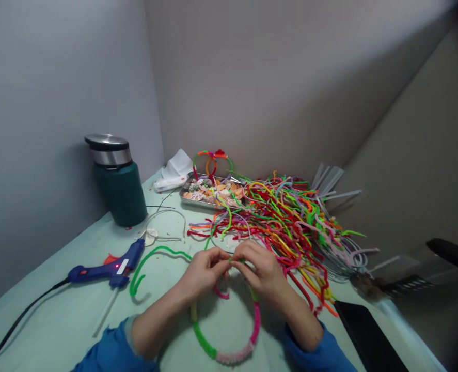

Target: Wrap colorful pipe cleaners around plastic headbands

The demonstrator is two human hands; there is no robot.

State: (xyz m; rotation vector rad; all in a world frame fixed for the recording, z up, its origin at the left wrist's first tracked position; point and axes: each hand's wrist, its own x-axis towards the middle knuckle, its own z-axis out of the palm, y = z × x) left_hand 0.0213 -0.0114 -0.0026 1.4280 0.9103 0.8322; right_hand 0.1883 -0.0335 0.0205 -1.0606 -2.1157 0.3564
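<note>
hoop (234, 357): seen over table (58, 325); wrapped fuzzy in yellow, green, pale pink, hot pink bands | grip: hoop's far side pinched by fingertips of left hand (206, 268) and right hand (264, 269); green strip (162, 248) looped leftward | multicoloured strips (286, 217): piled beyond

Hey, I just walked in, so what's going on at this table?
Someone in blue sleeves is handling a round, multicoloured fuzzy hoop: the left hand and right hand pinch close together at its far side. A long, bright green fuzzy stem curves out leftward from beside the left hand. Farther left lies a blue plastic glue gun with a small red light glowing; a tangled, many-coloured pile of fuzzy stems spreads behind and rightward.
</note>
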